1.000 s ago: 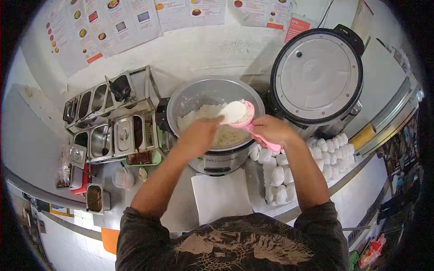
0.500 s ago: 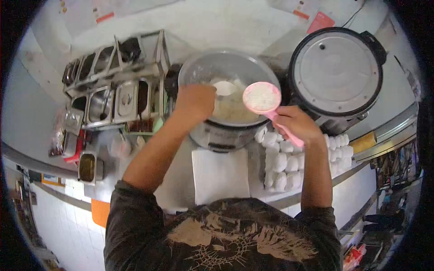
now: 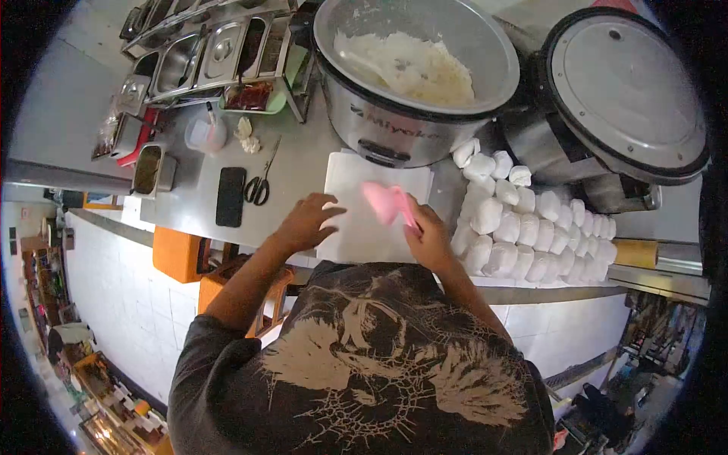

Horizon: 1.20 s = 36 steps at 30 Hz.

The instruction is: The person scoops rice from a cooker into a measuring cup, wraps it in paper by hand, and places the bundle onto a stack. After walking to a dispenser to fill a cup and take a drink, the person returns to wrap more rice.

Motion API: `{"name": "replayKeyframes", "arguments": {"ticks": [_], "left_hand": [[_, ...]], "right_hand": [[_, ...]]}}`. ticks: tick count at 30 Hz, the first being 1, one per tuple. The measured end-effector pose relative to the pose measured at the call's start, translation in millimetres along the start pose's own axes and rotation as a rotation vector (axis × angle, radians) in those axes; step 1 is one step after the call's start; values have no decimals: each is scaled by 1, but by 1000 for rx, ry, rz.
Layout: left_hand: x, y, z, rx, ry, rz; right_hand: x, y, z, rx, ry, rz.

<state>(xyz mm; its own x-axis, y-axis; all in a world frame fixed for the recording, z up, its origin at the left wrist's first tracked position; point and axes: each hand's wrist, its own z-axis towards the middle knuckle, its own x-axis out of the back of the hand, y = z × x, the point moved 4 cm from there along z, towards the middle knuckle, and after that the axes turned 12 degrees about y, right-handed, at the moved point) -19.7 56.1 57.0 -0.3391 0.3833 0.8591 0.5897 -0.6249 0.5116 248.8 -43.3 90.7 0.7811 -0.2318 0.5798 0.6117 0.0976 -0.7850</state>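
Observation:
My right hand (image 3: 431, 236) grips the handle of a pink scoop (image 3: 385, 202), which is tipped over a stack of white paper sheets (image 3: 350, 171). The scoop is blurred and its contents cannot be made out. At the left edge of the same paper, my left hand (image 3: 306, 223) holds nothing, its fingers spread and slightly curled. Behind the paper stands a large rice cooker (image 3: 394, 125) with white rice (image 3: 425, 70) inside. A pale paddle (image 3: 370, 65) lies in the rice.
White wrapped bundles (image 3: 523, 227) are packed in rows on the right, below a round cooker lid (image 3: 622, 91). Toward the left are a black phone (image 3: 230, 197), scissors (image 3: 258, 186), a plastic cup (image 3: 205, 135) and a rack of metal trays (image 3: 180, 67).
The view has tilted down. My right hand has brought the scoop from the cooker to the paper and tipped it. My left hand has left the cooker and opened, leaving the paddle in the rice.

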Motion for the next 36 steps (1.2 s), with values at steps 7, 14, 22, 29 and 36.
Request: {"name": "replayKeyframes", "arguments": {"ticks": [7,14,22,29,36], "left_hand": [[-69,-10,-58,96,83,328],[-66,-7,-53,147,180,274],[-55,-4,-42,317,414,-507],[-74,-8,-44,859,351,-1424],[-19,18,-41,328,207,-523]], "right_hand": [[-41,35,-34,294,-169,-327],[-24,29,-44,51,52,-124],[-19,63,-67,-22,377,-622],[-39,-25,-77,154,20,-334],[-54,28,-89,136,230,-354]]}}
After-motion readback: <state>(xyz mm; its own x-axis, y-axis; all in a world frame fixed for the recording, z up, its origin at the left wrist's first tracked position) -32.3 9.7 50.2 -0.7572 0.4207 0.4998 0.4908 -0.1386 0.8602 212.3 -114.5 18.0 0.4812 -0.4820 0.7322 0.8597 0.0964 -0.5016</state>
